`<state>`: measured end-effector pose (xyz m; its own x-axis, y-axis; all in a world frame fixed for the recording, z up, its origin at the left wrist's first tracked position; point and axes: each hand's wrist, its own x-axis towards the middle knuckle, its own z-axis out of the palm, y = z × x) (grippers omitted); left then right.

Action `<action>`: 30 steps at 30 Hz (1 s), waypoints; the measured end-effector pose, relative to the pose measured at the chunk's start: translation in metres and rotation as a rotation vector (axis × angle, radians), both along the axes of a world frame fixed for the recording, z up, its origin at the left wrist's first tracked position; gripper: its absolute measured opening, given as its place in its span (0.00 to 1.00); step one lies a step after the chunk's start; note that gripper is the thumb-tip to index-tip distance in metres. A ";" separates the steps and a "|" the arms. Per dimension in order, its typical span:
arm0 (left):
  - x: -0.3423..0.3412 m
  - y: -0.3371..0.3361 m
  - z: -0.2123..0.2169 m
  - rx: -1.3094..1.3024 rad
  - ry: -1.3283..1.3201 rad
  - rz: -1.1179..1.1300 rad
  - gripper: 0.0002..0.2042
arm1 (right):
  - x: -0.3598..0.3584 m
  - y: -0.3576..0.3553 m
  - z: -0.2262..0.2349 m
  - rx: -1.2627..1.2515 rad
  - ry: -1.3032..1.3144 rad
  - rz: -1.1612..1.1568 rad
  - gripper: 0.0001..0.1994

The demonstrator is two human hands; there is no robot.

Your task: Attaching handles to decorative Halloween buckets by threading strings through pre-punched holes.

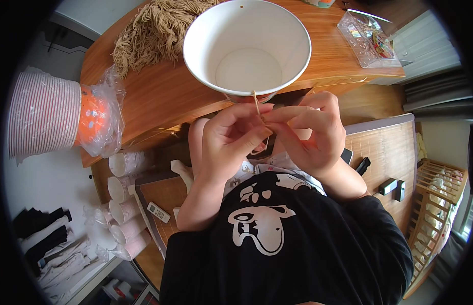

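Observation:
A large white paper bucket (pixel 249 66) stands at the near edge of the wooden table, its open mouth toward me. A tan cord (pixel 256 101) comes over its near rim and runs down to my fingers. My left hand (pixel 231 137) pinches the cord between thumb and fingers. Close against it, my right hand (pixel 313 132) also has its fingertips closed on the cord, where a small knot or loop seems to sit. The fingers partly hide the cord there. Another small hole (pixel 241 7) shows in the bucket's far wall.
A heap of tan cords (pixel 155 35) lies on the table (pixel 140 104) left of the bucket. A plastic-wrapped stack of buckets (pixel 48 114) stands at the left, more stacks (pixel 125 211) below. A clear tray (pixel 366 40) is at the right. A remote control (pixel 158 212) lies on the mat.

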<state>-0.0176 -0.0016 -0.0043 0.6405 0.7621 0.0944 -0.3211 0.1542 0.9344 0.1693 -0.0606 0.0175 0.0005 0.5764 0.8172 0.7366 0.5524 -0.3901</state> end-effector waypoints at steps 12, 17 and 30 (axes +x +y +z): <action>0.000 0.007 -0.003 -0.355 -0.439 -0.144 0.07 | -0.007 0.010 0.004 0.051 -0.057 0.028 0.20; 0.003 0.002 0.003 -0.186 -0.280 0.051 0.07 | -0.011 0.012 0.010 0.052 -0.118 0.035 0.20; -0.004 0.002 0.016 0.575 0.223 0.579 0.06 | -0.005 0.044 0.051 0.106 -0.388 0.151 0.17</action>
